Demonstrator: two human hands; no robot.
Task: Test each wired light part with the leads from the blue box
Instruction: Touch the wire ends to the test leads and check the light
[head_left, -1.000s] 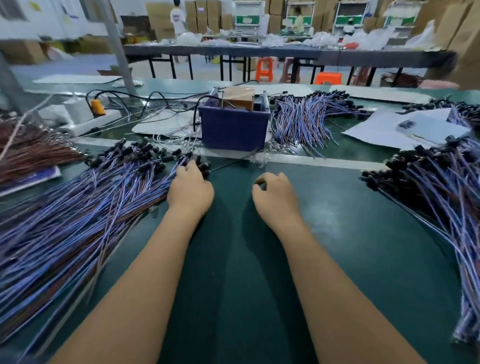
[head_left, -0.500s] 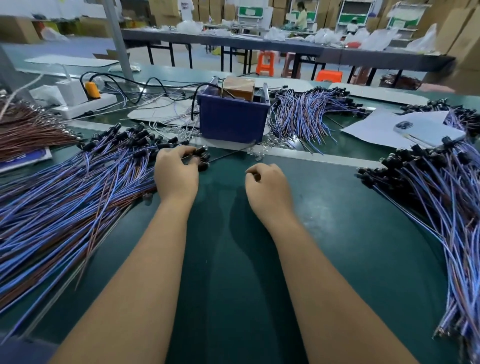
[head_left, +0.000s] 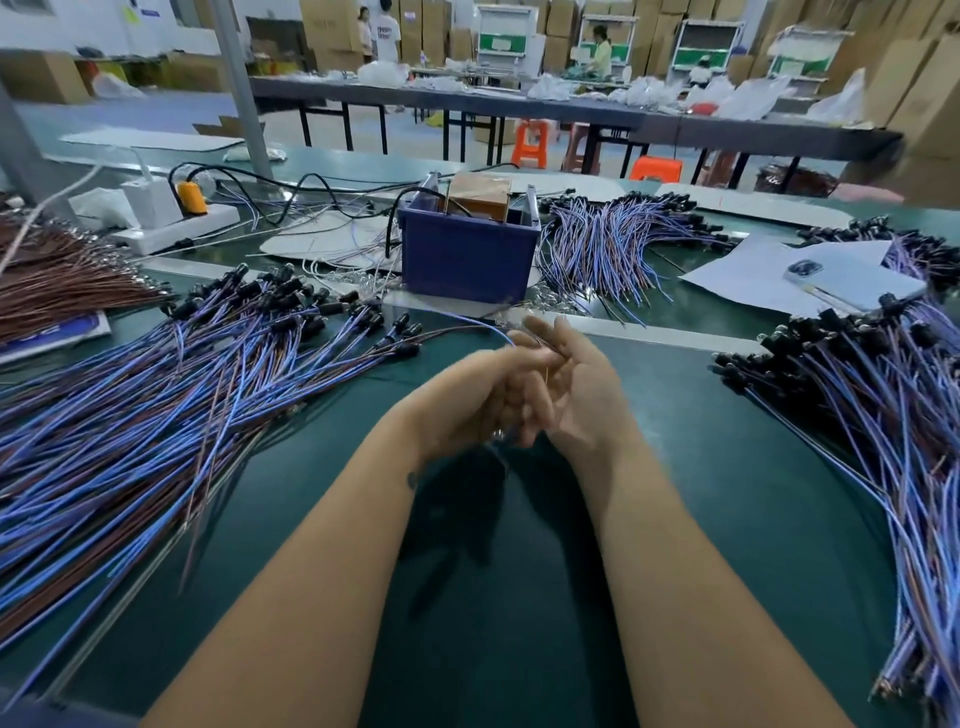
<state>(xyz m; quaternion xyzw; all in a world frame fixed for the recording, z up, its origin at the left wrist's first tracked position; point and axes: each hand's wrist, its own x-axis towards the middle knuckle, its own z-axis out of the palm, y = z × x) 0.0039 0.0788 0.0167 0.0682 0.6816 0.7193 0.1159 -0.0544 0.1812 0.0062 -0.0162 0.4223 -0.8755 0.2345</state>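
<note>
A wired light part (head_left: 470, 325) — thin blue lead — is trailing from the left pile (head_left: 156, 405) up into the hands, which are meeting over the green mat (head_left: 727, 467) just before the blue box (head_left: 467, 254). The left hand (head_left: 478, 400) is seemingly pinching it, though blur hides the grip; the right hand (head_left: 576, 389) is lying with fingers straight, touching the left.

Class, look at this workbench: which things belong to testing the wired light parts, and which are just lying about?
Job in hand:
blue box
left pile of wired parts
right pile of wired parts
blue wire at the left hand and right hand

Lying about:
phone
white paper
power strip
brown wire bundle
</note>
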